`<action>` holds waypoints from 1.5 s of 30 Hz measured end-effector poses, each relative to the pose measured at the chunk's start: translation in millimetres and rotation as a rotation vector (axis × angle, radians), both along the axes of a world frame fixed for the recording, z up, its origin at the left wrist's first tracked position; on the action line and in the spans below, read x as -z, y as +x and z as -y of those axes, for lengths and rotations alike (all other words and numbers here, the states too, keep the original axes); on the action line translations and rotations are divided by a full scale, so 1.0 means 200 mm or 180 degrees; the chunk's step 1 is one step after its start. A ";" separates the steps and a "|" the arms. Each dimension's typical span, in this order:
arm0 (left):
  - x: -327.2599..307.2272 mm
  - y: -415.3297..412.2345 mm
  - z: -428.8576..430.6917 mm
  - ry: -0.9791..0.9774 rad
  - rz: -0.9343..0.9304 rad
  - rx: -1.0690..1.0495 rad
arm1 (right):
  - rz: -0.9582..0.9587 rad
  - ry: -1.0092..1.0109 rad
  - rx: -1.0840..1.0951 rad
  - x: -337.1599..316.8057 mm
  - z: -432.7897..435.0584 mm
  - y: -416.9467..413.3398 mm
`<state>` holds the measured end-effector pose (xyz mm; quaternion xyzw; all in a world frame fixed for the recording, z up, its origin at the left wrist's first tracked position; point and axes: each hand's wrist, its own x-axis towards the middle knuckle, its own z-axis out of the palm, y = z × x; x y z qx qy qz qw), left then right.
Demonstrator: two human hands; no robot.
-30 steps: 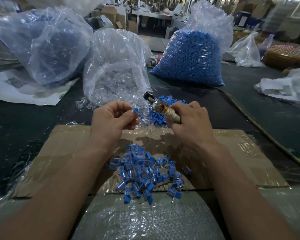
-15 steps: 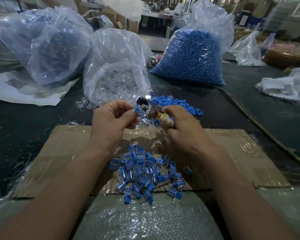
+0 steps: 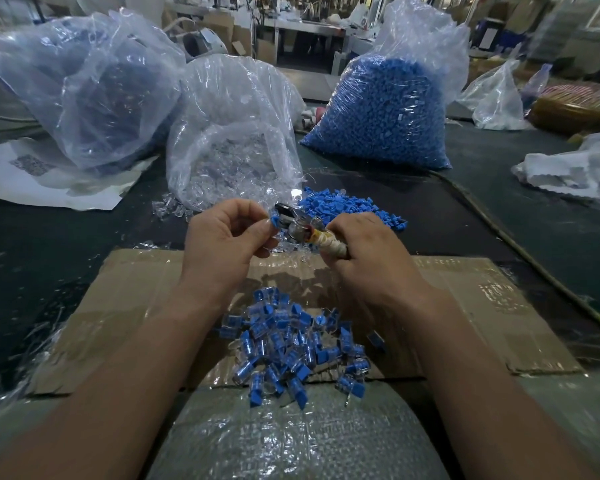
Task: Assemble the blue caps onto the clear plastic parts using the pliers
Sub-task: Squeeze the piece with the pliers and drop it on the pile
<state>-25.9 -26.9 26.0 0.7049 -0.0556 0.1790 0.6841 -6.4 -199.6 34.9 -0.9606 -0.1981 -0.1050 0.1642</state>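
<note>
Pliers (image 3: 293, 226) are being gripped in the right hand (image 3: 371, 261), their tip just beside a blue cap (image 3: 275, 221) the left hand (image 3: 222, 239) is pinching

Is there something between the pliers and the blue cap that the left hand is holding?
Nothing visible. The left hand pinches the blue cap, and the pliers, held by the right hand, have their head right beside it, with no gap that I can see.

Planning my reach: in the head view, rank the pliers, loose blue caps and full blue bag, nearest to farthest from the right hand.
1. pliers, held in the right hand.
2. loose blue caps, just behind it.
3. full blue bag, far back.
</note>
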 end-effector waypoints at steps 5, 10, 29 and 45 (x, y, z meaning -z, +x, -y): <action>-0.01 -0.01 0.00 0.0066 -0.0010 -0.0042 | -0.0305 0.0105 0.0058 0.01 -0.02 -0.01; 0.00 -0.01 0.00 0.0126 0.0003 -0.0070 | -0.0446 0.0142 0.0043 0.01 -0.03 -0.02; 0.00 -0.01 0.00 0.0320 0.0026 -0.0291 | -0.0503 0.0173 0.0065 0.01 -0.04 -0.03; -0.05 -0.02 -0.08 0.0023 -0.1035 0.0833 | -0.1007 -0.0212 0.0126 -0.02 0.06 -0.01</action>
